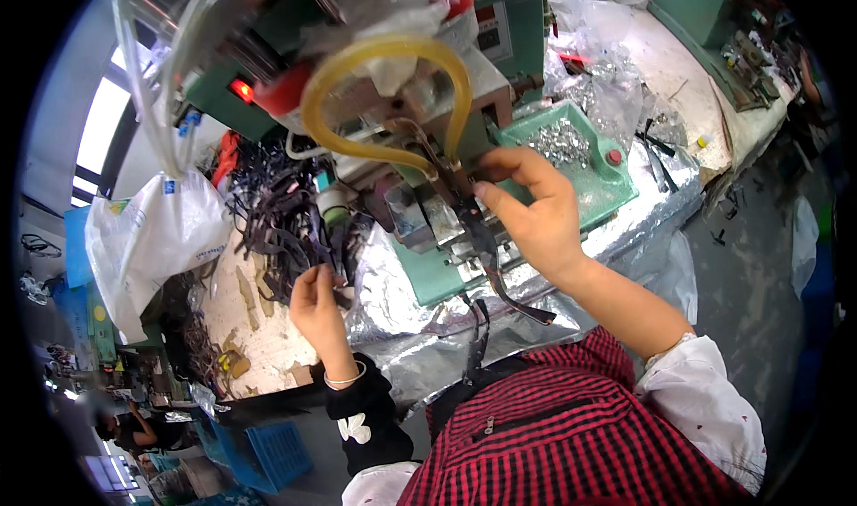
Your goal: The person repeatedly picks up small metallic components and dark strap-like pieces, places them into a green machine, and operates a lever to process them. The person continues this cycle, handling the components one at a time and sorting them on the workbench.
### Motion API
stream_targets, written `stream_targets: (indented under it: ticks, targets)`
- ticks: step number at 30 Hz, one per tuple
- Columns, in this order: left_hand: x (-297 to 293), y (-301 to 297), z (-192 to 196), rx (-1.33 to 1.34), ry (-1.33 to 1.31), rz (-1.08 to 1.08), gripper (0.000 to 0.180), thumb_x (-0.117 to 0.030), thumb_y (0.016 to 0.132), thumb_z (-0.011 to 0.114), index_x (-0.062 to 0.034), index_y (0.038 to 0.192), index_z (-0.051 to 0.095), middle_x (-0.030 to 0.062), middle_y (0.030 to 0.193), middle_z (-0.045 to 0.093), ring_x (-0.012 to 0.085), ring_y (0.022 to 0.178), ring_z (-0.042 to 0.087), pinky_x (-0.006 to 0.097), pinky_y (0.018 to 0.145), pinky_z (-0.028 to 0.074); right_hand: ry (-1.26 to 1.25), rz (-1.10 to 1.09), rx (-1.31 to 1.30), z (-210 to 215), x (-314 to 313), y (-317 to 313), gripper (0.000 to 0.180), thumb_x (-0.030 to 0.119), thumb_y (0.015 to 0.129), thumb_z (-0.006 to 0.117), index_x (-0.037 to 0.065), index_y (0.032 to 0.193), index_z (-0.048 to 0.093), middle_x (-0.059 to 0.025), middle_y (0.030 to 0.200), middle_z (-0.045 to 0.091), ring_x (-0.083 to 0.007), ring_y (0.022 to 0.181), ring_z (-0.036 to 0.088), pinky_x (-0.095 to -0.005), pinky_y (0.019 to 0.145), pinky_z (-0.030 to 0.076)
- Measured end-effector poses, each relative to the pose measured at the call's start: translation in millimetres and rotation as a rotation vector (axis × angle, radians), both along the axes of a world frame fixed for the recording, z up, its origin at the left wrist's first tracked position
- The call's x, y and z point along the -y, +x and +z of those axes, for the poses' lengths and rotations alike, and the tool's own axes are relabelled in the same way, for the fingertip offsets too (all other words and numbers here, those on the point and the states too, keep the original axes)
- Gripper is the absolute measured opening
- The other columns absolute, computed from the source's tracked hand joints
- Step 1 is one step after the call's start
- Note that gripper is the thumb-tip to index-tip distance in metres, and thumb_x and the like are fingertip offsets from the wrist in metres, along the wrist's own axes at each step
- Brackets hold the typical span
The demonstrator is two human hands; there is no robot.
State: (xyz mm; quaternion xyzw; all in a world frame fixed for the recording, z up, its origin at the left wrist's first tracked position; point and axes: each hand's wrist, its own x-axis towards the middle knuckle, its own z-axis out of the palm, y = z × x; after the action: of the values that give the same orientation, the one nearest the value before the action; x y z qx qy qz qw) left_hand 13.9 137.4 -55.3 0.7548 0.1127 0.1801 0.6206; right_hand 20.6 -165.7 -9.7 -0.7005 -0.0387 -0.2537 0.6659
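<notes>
My right hand is at the working head of a green bench machine. Its thumb and forefinger close on the upper end of a dark curved strip, shaped like an eyeglass temple, whose thin tail hangs toward me. A yellow tube loops above that spot. Lower left, my left hand is closed in a pinch with a dark strip end showing at its fingertips. It is beside a tangled heap of similar dark strips. Exactly how the fingers meet the pieces is partly hidden.
Small shiny metal parts fill part of a green tray right of the machine. Foil covers the bench. More dark strips hang at its front edge. A white plastic bag hangs at left. A person is in the left background.
</notes>
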Motion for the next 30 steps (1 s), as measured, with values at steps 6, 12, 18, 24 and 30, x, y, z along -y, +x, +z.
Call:
stream_targets:
  ticks: [6, 12, 18, 24, 30]
  targets:
    - [70, -14, 95, 0.669, 0.197, -0.315, 0.009, 0.010, 0.091, 0.061, 0.0095, 0.099, 0.064, 0.0225, 0.103, 0.069, 0.0204, 0.088, 0.066, 0.025, 0.072, 0.051, 0.267, 0.114, -0.095, 10, -8, -7, 0.042, 0.000, 0.084, 0.071, -0.002, 0.124, 0.058, -0.0070, 0.105, 0.068, -0.0104, 0.095, 0.064, -0.0263, 0.089, 0.049]
    - [103, -1, 109, 0.768, 0.414, -0.263, 0.007, 0.007, 0.089, 0.064, 0.0059, 0.095, 0.067, 0.0198, 0.097, 0.072, 0.0259, 0.081, 0.071, 0.033, 0.077, 0.059, 0.352, 0.249, -0.177, 48, -10, -38, 0.056, -0.002, 0.084, 0.067, -0.003, 0.137, 0.048, -0.0117, 0.126, 0.061, -0.0201, 0.114, 0.061, -0.0324, 0.099, 0.047]
    - [145, -19, 73, 1.073, 0.931, -0.523, 0.015, -0.009, 0.078, 0.079, -0.0056, 0.090, 0.072, 0.0141, 0.100, 0.074, 0.0149, 0.062, 0.065, 0.023, 0.051, 0.048, -0.340, 0.010, -0.086, 7, 42, -19, 0.044, 0.008, 0.084, 0.065, 0.003, 0.127, 0.063, -0.0168, 0.121, 0.069, -0.0279, 0.114, 0.066, -0.0371, 0.098, 0.050]
    - [139, -9, 55, 1.087, 0.890, -0.575, 0.029, -0.005, 0.070, 0.083, -0.0071, 0.097, 0.072, 0.0150, 0.098, 0.075, 0.0173, 0.057, 0.062, 0.026, 0.045, 0.043, -0.542, -0.045, -0.257, -56, 96, -29, 0.031, 0.007, 0.087, 0.063, 0.003, 0.117, 0.068, -0.0160, 0.112, 0.072, -0.0286, 0.104, 0.070, -0.0371, 0.090, 0.053]
    - [141, -9, 55, 1.096, 0.866, -0.548, 0.028, -0.003, 0.069, 0.082, -0.0061, 0.095, 0.072, 0.0160, 0.100, 0.075, 0.0174, 0.056, 0.062, 0.026, 0.045, 0.043, -0.509, -0.343, -0.133, -55, 130, 0, 0.027, 0.005, 0.083, 0.065, 0.005, 0.109, 0.069, -0.0122, 0.107, 0.071, -0.0284, 0.100, 0.066, -0.0360, 0.094, 0.049]
